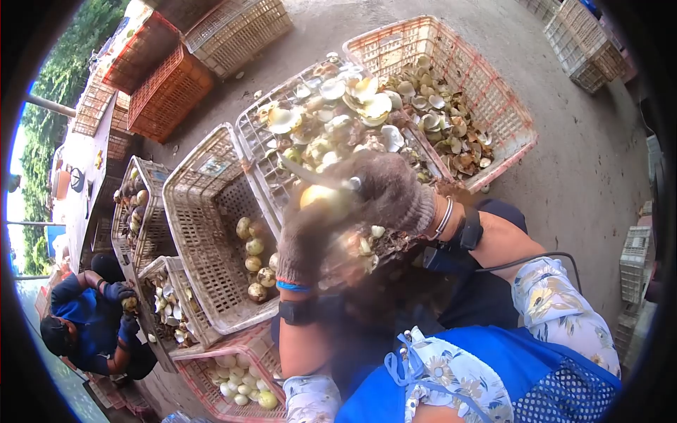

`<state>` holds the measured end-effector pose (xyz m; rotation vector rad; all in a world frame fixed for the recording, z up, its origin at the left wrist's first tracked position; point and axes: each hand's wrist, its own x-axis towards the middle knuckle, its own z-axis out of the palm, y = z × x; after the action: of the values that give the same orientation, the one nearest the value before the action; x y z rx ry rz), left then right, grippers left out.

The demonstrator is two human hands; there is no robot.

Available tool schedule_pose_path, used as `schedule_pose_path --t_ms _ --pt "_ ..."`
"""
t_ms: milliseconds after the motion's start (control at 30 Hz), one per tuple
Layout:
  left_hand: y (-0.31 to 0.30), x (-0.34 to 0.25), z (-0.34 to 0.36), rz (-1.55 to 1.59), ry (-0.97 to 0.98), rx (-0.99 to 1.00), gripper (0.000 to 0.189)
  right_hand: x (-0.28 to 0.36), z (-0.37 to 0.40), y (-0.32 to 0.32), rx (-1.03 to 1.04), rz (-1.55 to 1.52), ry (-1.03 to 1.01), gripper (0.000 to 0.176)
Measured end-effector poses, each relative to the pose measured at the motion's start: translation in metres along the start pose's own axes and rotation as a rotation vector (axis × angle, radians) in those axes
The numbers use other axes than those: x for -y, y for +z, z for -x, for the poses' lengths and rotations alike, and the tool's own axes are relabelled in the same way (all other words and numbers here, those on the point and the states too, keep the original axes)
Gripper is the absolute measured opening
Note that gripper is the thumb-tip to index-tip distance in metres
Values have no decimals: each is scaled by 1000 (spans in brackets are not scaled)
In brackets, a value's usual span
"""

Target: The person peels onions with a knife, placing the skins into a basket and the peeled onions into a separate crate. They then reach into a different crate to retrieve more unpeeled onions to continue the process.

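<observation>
My right hand (388,187), in a brown knitted glove, is closed around a knife (302,169) whose blade points left. Below the blade, my gloved left hand (307,236) holds a yellowish onion (317,197); motion blurs this hand and part of the onion. Both hands are close together over a crate-like rack (248,127) heaped with onion peelings (338,120) and cup-shaped outer layers. How the fingers sit on the onion is partly hidden.
A reddish crate (511,116) of peelings stands beyond. To the left, a grey crate (185,187) holds several onions (255,247). Pale onions (240,381) fill a red crate (194,370) below. Another person (92,317) handles an onion at far left. Orange crates (169,95) stand behind.
</observation>
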<state>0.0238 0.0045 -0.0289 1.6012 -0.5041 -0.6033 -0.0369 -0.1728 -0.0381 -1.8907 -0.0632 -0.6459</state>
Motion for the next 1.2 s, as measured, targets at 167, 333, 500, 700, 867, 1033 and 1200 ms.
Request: schedule_pose_path --t_ms 167,333,500,700,867,1033,1200 --pt "5 -7 0 671 -112 60 57 -22 -23 -15 -11 -64 291 59" --pt "-1 29 -5 324 9 -44 63 13 -11 -16 354 -153 91 44" --pt "15 5 4 198 65 -147 8 -17 -2 -1 402 118 -102 47" --pt "16 -10 -1 52 29 -47 33 -65 17 19 269 312 -168 35" --pt "10 6 -9 -320 351 -9 44 -26 14 1 98 -37 49 34" --pt "14 10 -3 142 23 -12 63 -29 15 1 46 -140 163 35" --pt "12 13 -3 178 103 -120 58 24 -25 -31 -71 111 236 33"
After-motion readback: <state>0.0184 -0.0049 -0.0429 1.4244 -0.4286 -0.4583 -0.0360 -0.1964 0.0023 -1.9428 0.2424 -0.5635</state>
